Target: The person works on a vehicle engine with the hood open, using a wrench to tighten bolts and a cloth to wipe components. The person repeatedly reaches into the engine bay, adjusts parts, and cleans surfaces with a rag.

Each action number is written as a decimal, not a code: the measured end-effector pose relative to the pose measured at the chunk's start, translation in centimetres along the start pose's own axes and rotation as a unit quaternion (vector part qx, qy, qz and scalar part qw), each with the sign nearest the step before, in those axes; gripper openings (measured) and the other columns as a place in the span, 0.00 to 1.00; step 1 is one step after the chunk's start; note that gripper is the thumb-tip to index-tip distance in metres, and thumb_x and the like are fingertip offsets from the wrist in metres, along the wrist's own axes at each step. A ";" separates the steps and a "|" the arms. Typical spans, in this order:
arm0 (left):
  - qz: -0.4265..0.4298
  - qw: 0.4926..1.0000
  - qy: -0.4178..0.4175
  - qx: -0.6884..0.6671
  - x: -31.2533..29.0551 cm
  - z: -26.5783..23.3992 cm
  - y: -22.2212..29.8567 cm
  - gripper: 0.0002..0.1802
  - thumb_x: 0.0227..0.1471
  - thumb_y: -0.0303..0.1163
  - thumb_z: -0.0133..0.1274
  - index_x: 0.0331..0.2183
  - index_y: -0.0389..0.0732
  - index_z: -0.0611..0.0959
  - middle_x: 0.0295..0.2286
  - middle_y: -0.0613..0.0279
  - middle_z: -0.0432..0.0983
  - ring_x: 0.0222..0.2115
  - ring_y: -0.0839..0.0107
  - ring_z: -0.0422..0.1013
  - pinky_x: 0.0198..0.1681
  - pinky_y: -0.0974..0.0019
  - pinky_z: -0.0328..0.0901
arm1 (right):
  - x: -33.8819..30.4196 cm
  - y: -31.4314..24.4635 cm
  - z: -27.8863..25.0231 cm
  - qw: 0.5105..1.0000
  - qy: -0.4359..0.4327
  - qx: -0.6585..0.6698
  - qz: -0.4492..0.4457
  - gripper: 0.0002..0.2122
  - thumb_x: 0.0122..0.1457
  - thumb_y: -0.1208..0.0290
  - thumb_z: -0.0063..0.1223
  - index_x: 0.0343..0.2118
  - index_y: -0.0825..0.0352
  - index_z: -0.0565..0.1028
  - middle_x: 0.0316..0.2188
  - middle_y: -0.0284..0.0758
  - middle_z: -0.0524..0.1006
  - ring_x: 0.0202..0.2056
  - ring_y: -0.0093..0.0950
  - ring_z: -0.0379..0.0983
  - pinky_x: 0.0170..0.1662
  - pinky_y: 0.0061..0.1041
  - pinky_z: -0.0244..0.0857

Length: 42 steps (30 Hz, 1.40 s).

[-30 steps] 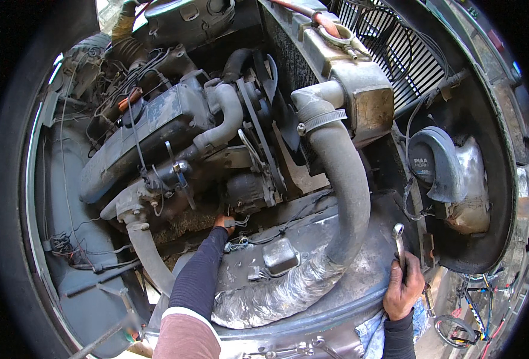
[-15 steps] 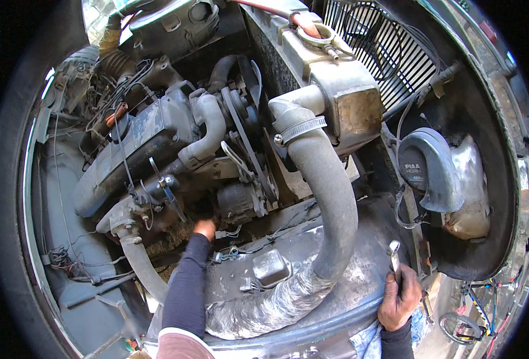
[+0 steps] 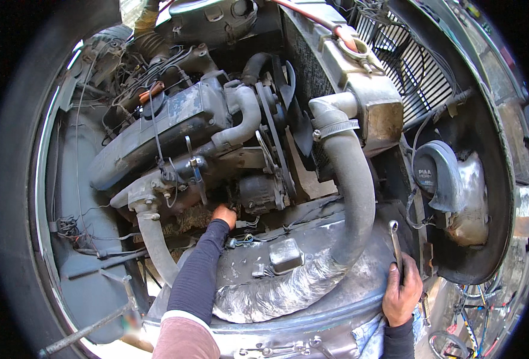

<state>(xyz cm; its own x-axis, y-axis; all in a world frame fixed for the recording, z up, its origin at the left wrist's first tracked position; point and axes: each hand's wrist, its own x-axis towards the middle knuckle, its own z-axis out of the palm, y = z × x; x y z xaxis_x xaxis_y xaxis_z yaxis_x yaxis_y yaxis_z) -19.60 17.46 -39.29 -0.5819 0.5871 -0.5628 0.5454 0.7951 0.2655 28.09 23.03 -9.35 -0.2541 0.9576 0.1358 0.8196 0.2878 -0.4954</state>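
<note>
My left hand (image 3: 224, 216) reaches down into the engine bay, right beside the alternator (image 3: 258, 193). Its fingers look curled, and their tips and whatever they touch are hidden among dark parts. The engine's valve cover (image 3: 183, 116) lies farther off to the left. In my right hand (image 3: 403, 293), a combination wrench (image 3: 395, 239) points upward with its ring end free. That hand is closed around the lower shank, over the body panel at the near right.
A thick grey hose (image 3: 357, 185), partly wrapped in silver tape, curves between my arms. The radiator tank (image 3: 381, 113) and horn (image 3: 438, 173) are at the right. Several wrenches (image 3: 282, 349) lie along the near edge beside a blue cloth (image 3: 369, 336). Fan blades (image 3: 300, 125) stand beyond the belt.
The view has shifted, so the engine sits farther right and the wrenches on the near edge show. My left hand stays by the alternator; the right still grips the wrench, now tilted slightly differently.
</note>
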 end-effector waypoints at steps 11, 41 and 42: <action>-0.038 0.999 -0.017 -0.017 -2.7 0.0 2.2 0.21 0.53 0.38 0.52 0.45 0.35 0.81 0.46 0.36 0.76 0.49 0.42 0.72 0.54 0.50 0.67 | 6.0 -2.1 3.6 0.974 -0.201 -0.036 -0.093 0.19 0.53 0.80 0.54 0.50 0.71 0.72 0.36 0.48 0.77 0.36 0.45 0.75 0.41 0.38 0.68; 0.042 0.995 -0.075 0.055 -2.1 3.2 1.9 0.17 0.50 0.31 0.56 0.43 0.39 0.83 0.45 0.44 0.79 0.47 0.47 0.75 0.50 0.51 0.71 | 18.7 -2.1 28.1 0.941 -0.188 0.282 -0.016 0.19 0.70 0.54 0.44 0.44 0.69 0.76 0.32 0.33 0.77 0.34 0.25 0.70 0.42 0.27 0.65; 0.037 0.995 -0.076 0.045 -2.1 3.2 1.5 0.17 0.50 0.31 0.56 0.43 0.39 0.83 0.44 0.43 0.78 0.47 0.47 0.75 0.50 0.51 0.71 | 18.8 -2.2 28.4 0.946 -0.193 0.259 -0.023 0.20 0.70 0.54 0.44 0.44 0.69 0.76 0.34 0.36 0.78 0.36 0.28 0.72 0.44 0.29 0.66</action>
<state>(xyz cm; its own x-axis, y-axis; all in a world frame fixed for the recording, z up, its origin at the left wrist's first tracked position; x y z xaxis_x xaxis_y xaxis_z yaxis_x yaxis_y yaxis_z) -15.62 16.89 -40.24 -0.4439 0.6083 -0.6579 0.6392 0.7296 0.2433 6.91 39.95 -30.09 -0.5341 0.8386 -0.1073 0.4665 0.1865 -0.8647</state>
